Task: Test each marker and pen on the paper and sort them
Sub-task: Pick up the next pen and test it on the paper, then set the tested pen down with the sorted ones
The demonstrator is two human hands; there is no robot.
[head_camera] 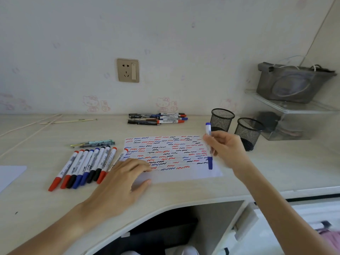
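Desk (184,192), squiggled paper (171,153), blue marker (209,144) in right hand (227,148)

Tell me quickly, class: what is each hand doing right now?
Left hand: open, fingers flat, pressing on the paper.
Right hand: closed around a blue marker, cap still on, held nearly upright over the paper.

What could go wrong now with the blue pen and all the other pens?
The right hand holds the blue marker upright over the paper; its cap looks on, so a test stroke might leave no mark. The mesh cups stand just behind that hand, so a backward swing could tip one. The left hand lies beside the sorted markers and could nudge them rolling.
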